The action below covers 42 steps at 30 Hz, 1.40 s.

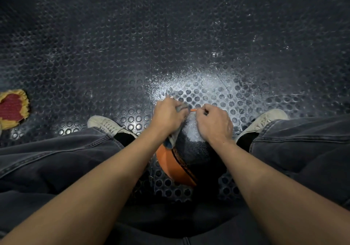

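Dark jeans point(56, 159), hands point(167, 115) point(215, 124) gripping cloth point(180, 108) and ball point(191, 150), studded black floor point(113, 55), perhaps wet

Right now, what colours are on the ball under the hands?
The round rubber basketball is black and orange; head view.

Gym or sports room, studded black rubber floor point(113, 55), basketball point(166, 159)

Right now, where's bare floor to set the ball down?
Crowded: between the white shoes, where the left hand with its grey rag and the right hand hold the black and orange basketball. Free: the black studded rubber floor beyond them, dusted white; also the stretch between the red and yellow cloth and the left shoe.
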{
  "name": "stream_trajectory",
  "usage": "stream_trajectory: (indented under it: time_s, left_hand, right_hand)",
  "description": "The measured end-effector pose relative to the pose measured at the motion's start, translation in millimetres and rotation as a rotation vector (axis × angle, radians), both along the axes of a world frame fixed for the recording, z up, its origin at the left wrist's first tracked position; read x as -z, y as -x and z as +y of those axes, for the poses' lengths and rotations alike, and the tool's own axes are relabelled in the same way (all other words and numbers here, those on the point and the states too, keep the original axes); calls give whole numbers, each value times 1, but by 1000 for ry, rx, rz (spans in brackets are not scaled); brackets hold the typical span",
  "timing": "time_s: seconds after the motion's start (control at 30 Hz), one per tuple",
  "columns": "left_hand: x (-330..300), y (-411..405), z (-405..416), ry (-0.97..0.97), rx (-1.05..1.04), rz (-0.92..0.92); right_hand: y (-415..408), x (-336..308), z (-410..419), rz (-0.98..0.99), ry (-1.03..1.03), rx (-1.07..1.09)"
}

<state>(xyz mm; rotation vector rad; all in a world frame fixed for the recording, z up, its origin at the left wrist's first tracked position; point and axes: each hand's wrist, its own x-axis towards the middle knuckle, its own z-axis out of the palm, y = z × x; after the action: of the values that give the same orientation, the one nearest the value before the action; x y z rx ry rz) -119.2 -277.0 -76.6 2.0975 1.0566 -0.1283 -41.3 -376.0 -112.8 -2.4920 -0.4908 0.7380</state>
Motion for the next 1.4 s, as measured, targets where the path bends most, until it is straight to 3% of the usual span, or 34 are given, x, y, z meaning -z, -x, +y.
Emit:
stream_trajectory:
  time_s: [0.1,0.27,0.37,0.5,0.73,0.87,1.03,1.2,1.33,1.4]
  left_hand:
    - [-6,27,-14,-84,100,-47]
    - [6,-3,-2,-8,-88,-13]
    - [1,-4,0,9,-68,-7]
    - [-11,48,-24,-139,56,-77]
    - [4,31,-9,-206,-120,-64]
    - [-10,59,-55,-301,13,-96]
    - [-4,27,-15,-272,-173,-5]
    - [-17,59,-78,-325,-50,-79]
    - [-1,38,-41,-304,-142,-52]
    - [1,25,-16,-242,-222,-52]
  right_hand:
    - [-7,0,-4,26,-12,-25]
    - [2,-3,-1,25,-37,-71]
    - [4,-3,4,9,-17,-20]
    - [5,-2,12,8,14,6]
    - [9,1,15,2,36,30]
    - [2,2,13,22,39,43]
    - [16,-3,11,-39,43,22]
    - [7,0,15,-12,55,78]
    - [18,-2,2,-26,-98,-45]
    - [27,-4,-3,-56,-59,-140]
